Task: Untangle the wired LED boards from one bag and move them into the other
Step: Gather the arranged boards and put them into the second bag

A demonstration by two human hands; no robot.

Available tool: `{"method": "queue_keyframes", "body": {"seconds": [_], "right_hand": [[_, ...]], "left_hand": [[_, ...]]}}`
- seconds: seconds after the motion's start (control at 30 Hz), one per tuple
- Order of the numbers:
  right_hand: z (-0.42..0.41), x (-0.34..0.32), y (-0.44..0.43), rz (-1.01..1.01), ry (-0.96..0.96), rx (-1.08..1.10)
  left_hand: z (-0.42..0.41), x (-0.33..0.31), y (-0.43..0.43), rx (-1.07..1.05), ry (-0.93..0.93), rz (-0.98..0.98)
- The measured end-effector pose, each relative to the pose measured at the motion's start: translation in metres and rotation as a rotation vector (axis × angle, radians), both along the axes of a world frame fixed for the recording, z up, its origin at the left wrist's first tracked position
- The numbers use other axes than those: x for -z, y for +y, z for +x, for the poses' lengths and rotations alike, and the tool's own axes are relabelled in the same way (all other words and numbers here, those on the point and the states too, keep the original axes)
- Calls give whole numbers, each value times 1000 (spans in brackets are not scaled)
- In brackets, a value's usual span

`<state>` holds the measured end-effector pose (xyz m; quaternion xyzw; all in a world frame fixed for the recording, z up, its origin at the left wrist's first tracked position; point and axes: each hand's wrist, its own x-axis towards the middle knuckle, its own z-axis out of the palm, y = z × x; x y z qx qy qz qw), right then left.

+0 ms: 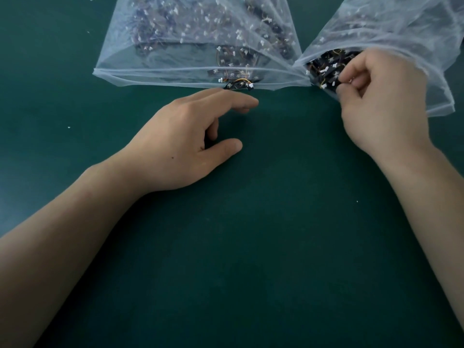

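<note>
Two translucent mesh bags lie at the far side of a green table. The left bag (pixel 160 59) holds several black LED boards with wires and white connectors. One wired board (pixel 238 85) pokes out of its mouth. My left hand (pixel 190 136) rests just in front of that board, fingers relaxed, fingertips near it. The right bag (pixel 401 28) has a tangle of boards (pixel 324 69) at its opening. My right hand (pixel 381 96) is at that opening, fingers curled and pinching a board in the tangle.
The green table surface (pixel 251 247) spreads in front of both bags. A few tiny white specks lie on it at the left and right. The two bag mouths meet near the middle.
</note>
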<state>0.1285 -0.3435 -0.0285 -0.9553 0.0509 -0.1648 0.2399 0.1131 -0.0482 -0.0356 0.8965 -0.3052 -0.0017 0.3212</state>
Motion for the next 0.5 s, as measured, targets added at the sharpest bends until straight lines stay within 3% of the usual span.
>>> {"method": "queue_keyframes", "body": {"seconds": [0.27,0.5], "right_hand": [[-4,-2,4,-109,-29,-110],[-4,4,9,-70,81,-95]], "left_hand": [[-2,0,-2,-10,0,31],[-3,-1,-2,-15,-5,55]]}}
